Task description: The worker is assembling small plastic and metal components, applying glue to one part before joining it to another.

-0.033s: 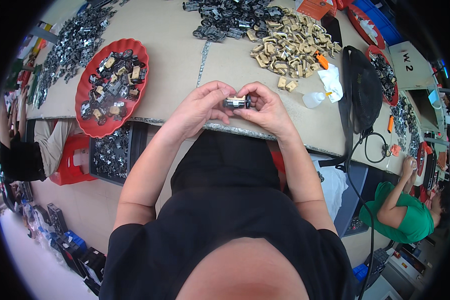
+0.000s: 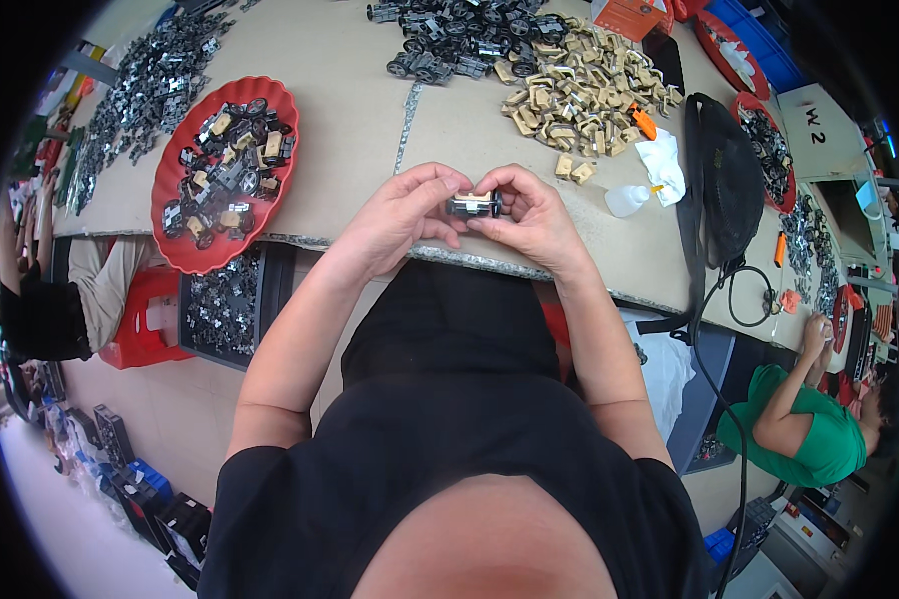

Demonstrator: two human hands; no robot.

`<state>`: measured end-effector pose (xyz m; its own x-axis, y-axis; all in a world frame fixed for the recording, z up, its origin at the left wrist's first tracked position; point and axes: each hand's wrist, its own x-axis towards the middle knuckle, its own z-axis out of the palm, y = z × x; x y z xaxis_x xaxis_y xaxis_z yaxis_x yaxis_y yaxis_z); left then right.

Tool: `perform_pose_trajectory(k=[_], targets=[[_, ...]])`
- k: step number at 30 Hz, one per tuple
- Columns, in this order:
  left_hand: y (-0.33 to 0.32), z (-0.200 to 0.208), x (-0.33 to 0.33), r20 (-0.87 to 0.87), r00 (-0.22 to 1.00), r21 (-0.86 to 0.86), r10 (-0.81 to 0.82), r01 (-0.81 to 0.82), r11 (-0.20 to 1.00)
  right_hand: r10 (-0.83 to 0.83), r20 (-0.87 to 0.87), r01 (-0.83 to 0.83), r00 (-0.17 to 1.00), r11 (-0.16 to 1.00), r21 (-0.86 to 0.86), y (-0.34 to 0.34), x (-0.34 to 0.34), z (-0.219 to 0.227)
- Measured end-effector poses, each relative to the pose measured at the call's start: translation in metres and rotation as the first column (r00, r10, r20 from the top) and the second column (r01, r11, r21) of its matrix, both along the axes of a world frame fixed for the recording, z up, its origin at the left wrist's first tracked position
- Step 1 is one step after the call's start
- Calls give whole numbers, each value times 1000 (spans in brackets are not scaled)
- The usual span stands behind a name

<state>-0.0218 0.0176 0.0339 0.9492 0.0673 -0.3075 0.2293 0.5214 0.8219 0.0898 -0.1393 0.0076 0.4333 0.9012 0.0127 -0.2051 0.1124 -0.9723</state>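
Note:
Just above the table's near edge, my left hand [image 2: 410,215] and my right hand [image 2: 527,215] pinch a small toy car chassis [image 2: 475,206] between them. It has a tan piece on top, a silvery part below and dark wheels. The left fingertips close on one end, the right thumb and fingers on the other; they hide part of it. To the left, a red scalloped tray [image 2: 162,215] carries similar chassis, some topped with tan pieces. Beyond my hands lie a heap of tan plastic pieces [image 2: 579,95] and a pile of black wheeled chassis [image 2: 459,40].
A small white bottle [image 2: 625,201] stands by a white tissue [image 2: 661,165], beside a black bag [image 2: 727,185] with a hanging cable. Grey parts [image 2: 145,90] cover the table's far left. A co-worker in green [image 2: 804,424] sits at right; a crate of parts [image 2: 222,309] is below the table.

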Motion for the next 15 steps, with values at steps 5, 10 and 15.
perform_pose_trajectory(k=[5,10,15], targets=[[2,-3,-4,29,998,-54,52,-50,997,1,32,-1,999,1000,19,3,2,0],[40,5,-34,263,846,350,464,-531,771,-85,71,82,994,996,39,2,1,6],[113,27,-80,613,467,573,638,-818,49,-93,121,88,988,995,46,1,2,-1]])
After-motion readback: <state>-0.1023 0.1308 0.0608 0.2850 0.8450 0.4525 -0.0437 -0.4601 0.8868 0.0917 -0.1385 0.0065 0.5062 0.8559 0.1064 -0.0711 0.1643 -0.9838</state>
